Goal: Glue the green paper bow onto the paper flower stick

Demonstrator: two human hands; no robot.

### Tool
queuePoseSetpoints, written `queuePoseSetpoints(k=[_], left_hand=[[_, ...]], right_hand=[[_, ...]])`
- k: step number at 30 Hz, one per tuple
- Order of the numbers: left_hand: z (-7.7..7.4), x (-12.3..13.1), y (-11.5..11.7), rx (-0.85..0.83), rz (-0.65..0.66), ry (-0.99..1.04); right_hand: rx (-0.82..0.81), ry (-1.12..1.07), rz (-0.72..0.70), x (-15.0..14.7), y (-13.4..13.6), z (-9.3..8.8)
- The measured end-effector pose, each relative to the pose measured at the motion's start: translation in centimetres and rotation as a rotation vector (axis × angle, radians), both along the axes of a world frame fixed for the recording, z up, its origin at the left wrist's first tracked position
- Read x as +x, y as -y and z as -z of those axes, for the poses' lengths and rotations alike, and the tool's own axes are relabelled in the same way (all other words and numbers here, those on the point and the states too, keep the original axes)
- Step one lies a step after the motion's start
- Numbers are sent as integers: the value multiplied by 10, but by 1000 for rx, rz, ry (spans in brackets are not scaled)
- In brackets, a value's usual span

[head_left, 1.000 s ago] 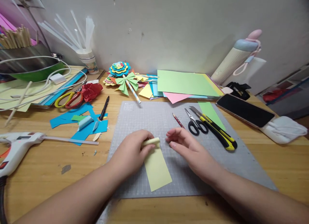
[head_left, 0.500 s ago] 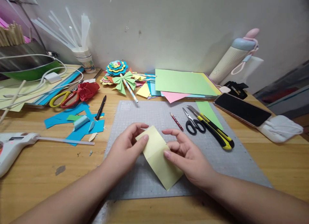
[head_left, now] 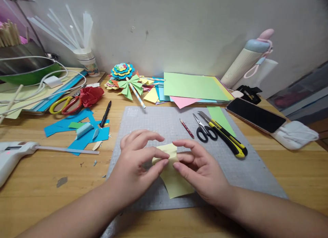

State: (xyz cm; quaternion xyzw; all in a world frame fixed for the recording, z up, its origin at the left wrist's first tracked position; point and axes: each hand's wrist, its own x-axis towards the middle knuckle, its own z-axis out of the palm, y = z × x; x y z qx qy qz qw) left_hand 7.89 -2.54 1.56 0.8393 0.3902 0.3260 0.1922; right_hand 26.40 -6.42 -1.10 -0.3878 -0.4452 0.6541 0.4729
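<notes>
A pale yellow sheet of paper (head_left: 176, 183) is held between both hands over the grey cutting mat (head_left: 143, 125). A crease runs across its upper part, where the paper bends. My left hand (head_left: 139, 162) pinches that crease with thumb and index finger, its other fingers raised. On the opposite edge, my right hand (head_left: 202, 169) grips the paper with the thumb in front and fingers behind, partly hidden. Beyond the right hand lie small black-handled scissors (head_left: 205, 130), a yellow and black utility knife (head_left: 227, 135) and a short red pencil (head_left: 187, 128).
Blue paper scraps (head_left: 87, 135) and a black pen (head_left: 105, 114) lie left of the mat, near a white glue gun (head_left: 17, 152). Paper flowers (head_left: 123, 72) and a stack of coloured paper (head_left: 197, 87) sit along the wall. A phone (head_left: 256, 115) rests at the right.
The left thumb and index finger have moved from the paper's upper left corner in to the crease. The paper has turned more upright, its top part now bent. The right hand has hardly moved.
</notes>
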Motion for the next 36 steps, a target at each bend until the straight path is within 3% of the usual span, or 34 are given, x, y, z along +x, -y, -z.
queuePoseSetpoints(k=[13, 18, 21, 27, 36], left_hand=[[2, -1, -2, 22, 71, 64], [0, -1, -1, 5, 87, 81], [-1, 0, 0, -85, 99, 90], [-2, 1, -1, -375, -6, 178], [-4, 4, 4, -259, 122, 131]], right_hand=[[105, 40, 17, -4, -1, -1], [417, 473, 187, 3, -5, -3], [585, 594, 175, 6, -7, -7], [510, 508, 157, 5, -7, -12], [653, 678, 70, 3, -6, -21]])
